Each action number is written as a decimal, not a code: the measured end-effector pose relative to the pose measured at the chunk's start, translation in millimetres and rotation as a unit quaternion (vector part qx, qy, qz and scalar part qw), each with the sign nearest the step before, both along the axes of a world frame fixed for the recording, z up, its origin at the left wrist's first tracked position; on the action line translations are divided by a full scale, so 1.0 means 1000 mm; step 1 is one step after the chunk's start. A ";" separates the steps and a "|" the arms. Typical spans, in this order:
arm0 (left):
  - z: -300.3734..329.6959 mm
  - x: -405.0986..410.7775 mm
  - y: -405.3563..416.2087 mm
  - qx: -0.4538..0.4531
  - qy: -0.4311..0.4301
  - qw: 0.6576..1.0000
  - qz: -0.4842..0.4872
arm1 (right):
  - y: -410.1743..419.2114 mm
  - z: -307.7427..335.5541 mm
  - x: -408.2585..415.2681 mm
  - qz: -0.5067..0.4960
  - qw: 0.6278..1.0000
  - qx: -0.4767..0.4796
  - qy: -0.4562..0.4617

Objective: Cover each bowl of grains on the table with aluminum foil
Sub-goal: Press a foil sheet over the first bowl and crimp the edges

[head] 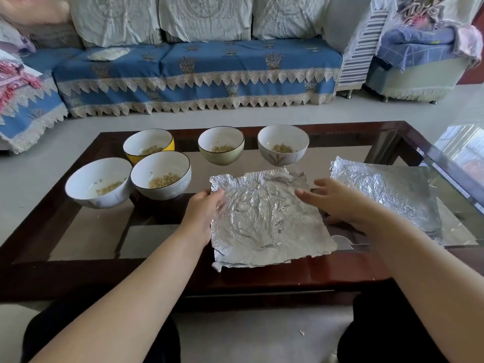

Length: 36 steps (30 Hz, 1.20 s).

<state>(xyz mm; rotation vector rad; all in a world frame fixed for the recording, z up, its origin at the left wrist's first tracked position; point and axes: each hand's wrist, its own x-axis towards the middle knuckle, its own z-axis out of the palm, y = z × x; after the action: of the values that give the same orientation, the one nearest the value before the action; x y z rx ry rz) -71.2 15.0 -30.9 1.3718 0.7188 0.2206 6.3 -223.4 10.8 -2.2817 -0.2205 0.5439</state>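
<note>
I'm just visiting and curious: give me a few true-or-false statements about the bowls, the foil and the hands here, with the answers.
1. Five bowls hold grains. True; the yellow bowl is one.
2. The green bowl is already covered with foil. False: every bowl is uncovered.
3. The left hand holds the left edge of the crumpled foil sheet. True.
4. The right hand grips a bowl. False: it is open, at the sheet's right side.
5. More foil lies at the right on the glass table. True.
</note>
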 end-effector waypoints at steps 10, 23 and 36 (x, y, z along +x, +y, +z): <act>-0.014 -0.025 0.000 -0.069 0.087 0.983 -0.148 | 0.001 -0.035 -0.007 -0.104 0.962 0.180 0.176; -0.003 -0.011 0.023 0.009 0.116 0.982 -0.152 | 0.019 -0.048 -0.011 -0.101 0.963 0.213 0.128; 0.003 -0.022 0.032 0.060 0.094 0.982 -0.154 | 0.017 -0.043 -0.004 -0.047 0.993 0.096 -0.045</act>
<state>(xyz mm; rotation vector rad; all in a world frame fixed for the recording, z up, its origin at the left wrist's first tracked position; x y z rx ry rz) -93.2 46.8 -28.2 1.6131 0.6459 -0.1154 2.0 -206.1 -32.6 -2.1187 -0.2000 0.3551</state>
